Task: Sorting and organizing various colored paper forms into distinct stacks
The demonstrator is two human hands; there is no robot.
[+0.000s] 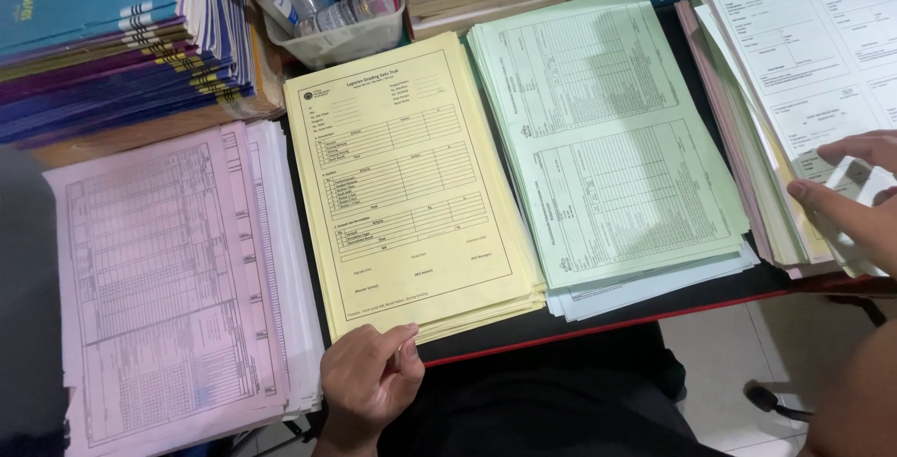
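At the near table edge, the left hand (369, 378) pinches the bottom corner of the yellow form stack (411, 186), whose long axis runs away from the person, while further right the right hand (855, 200) grips the white form stack (813, 55).

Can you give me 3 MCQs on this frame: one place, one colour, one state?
1. Where does the yellow form stack lie?
A. Between the pink stack and the green stack
B. Right of the green stack
C. On the books

2. What colour is the top sheet of the stack at far left?
A. Blue
B. Pink
C. Orange

3. What is the left hand doing?
A. Lying flat on the green stack
B. Holding a bottle
C. Pinching the yellow stack's lower edge

Answers:
1. A: the pink stack is on its left, the green stack on its right.
2. B: its top form is pale pink.
3. C: thumb and fingers meet at the stack's bottom edge.
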